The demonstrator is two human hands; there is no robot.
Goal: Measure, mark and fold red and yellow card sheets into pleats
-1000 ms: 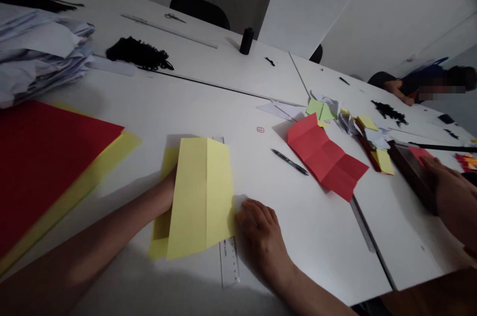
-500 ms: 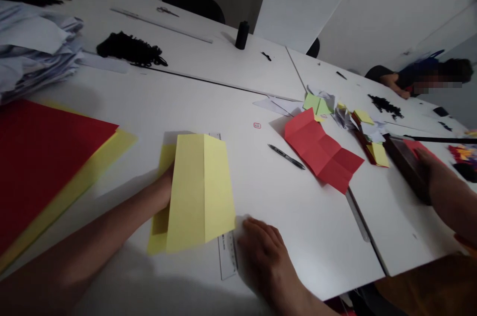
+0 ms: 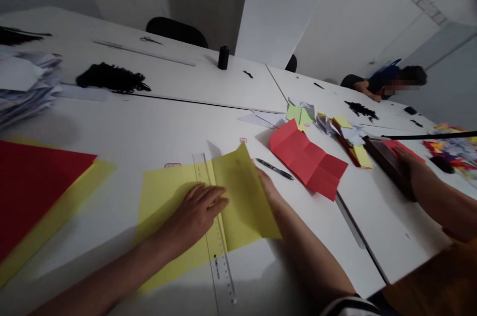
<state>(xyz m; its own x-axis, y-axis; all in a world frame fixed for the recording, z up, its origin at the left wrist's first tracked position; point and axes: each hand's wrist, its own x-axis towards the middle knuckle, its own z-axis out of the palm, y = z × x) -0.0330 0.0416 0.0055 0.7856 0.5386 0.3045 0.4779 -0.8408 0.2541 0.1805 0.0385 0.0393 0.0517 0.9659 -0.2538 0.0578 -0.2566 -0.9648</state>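
A creased yellow sheet [image 3: 167,187] lies on the white table with a clear ruler [image 3: 219,266] across it. My left hand [image 3: 199,206] rests flat on the ruler and sheet, fingers apart. The right part of the sheet is raised along a crease beside the ruler. Behind that raised part is my right hand [image 3: 264,182], touching its right edge; its fingers are mostly hidden by the paper. A black pen [image 3: 275,169] and a folded red sheet [image 3: 307,157] lie to the right.
Red paper [image 3: 40,182] and yellow sheets lie at the left, below a white paper pile [image 3: 26,82]. Black cord [image 3: 112,77] and a black bottle [image 3: 223,57] stand farther back. At right, another person's hand [image 3: 413,162] touches red paper on a dark box [image 3: 387,167].
The yellow sheet has been opened out, its left part now flat. My left hand has come from inside the fold onto the ruler; my right hand has moved up behind the paper. The view has tilted up.
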